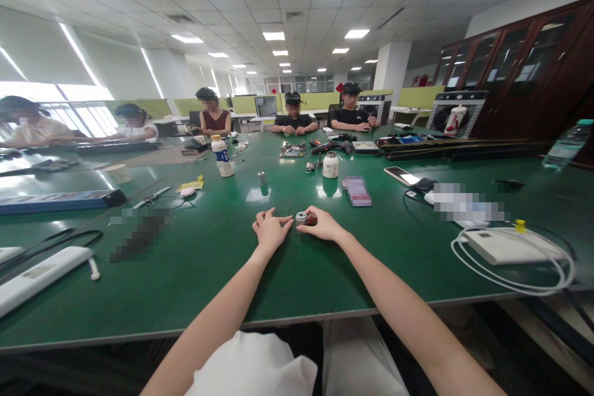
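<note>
The right hand (323, 225) holds a small metal cylinder (301, 218) between thumb and fingers, just above or upon the green table (185, 278); whether its base touches the surface cannot be told. The cylinder lies at the fingertips, at about ten o'clock from the middle of that hand, its outer side exposed toward nine o'clock. Its round, ringed end faces upward and toward the viewer, so the long axis appears to stand near upright; the fingers hide too much to fix the tilt. A reddish-brown patch (312, 221) shows within the grip, its nature unclear. The left hand (271, 232) lies at nine o'clock from the cylinder, fingers bent and spread, thumb and forefinger tips close to the cylinder; whether they pinch anything cannot be told. Around the grip, a grey canister (262, 178) stands upright between ten and eleven o'clock, a white jar (330, 166) stands at one o'clock, and a purple oblong item (356, 190) lies at two o'clock, its surface blurred.
</note>
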The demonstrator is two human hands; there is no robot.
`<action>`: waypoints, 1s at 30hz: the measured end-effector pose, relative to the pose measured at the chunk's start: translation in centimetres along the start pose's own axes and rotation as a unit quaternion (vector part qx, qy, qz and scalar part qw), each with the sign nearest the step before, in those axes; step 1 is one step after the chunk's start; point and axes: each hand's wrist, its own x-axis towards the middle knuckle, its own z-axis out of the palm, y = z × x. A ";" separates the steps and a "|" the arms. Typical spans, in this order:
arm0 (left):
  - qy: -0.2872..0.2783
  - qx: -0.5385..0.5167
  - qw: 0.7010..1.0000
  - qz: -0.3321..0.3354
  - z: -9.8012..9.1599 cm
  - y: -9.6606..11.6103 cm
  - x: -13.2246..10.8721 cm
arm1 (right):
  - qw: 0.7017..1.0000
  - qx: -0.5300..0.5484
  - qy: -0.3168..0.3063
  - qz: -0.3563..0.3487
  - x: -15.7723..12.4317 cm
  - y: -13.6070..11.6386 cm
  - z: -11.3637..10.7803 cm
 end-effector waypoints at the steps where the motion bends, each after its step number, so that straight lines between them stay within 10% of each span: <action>1: 0.003 0.002 1.000 0.001 0.1 0.0 0.0 | 1.000 0.000 0.000 0.000 0.0 0.0 0.0; 14: 0.153 -0.222 0.955 0.122 -0.3 1.2 0.2 | 1.000 0.014 -0.002 -0.007 0.2 0.5 0.1; 30: 0.084 -0.220 0.955 0.178 -0.4 1.5 -0.2 | 1.000 0.020 -0.006 -0.021 0.1 0.4 0.1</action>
